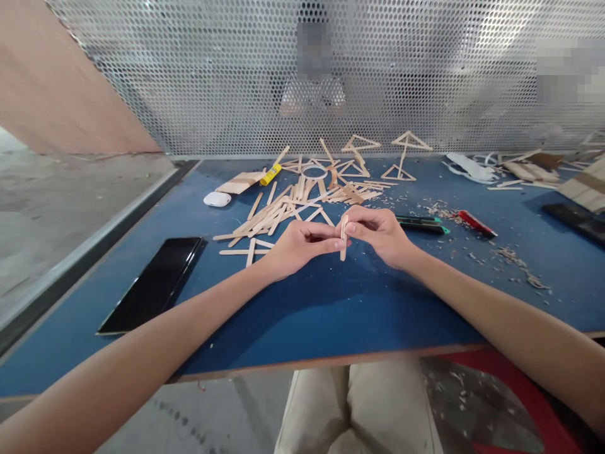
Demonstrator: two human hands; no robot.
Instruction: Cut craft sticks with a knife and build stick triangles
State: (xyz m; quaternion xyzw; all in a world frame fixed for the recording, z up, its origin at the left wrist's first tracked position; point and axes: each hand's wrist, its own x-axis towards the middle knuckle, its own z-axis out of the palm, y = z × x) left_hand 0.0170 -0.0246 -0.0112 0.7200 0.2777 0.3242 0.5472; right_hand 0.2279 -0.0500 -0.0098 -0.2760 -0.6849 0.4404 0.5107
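Sticks [343, 239] stood near upright over bench [293, 334], pinched at both ends; exact count unclear. Left hand [302, 247] gripped lower part between thumb and fingers, right hand [379, 234] upper part. Wood looked light, dry, fairly stiff, likely to snap if bent hard; slip seemed unlikely. Best hold, probably: fingertips on flat faces, near ends. Beyond hands: pile [266, 221] of pale, flat, round-ended strips; thin triangles [403, 155], joints presumably delicate. Bench surface blue, chips [522, 268] scattered at right. Mesh [212, 82] behind: grey, round-holed.
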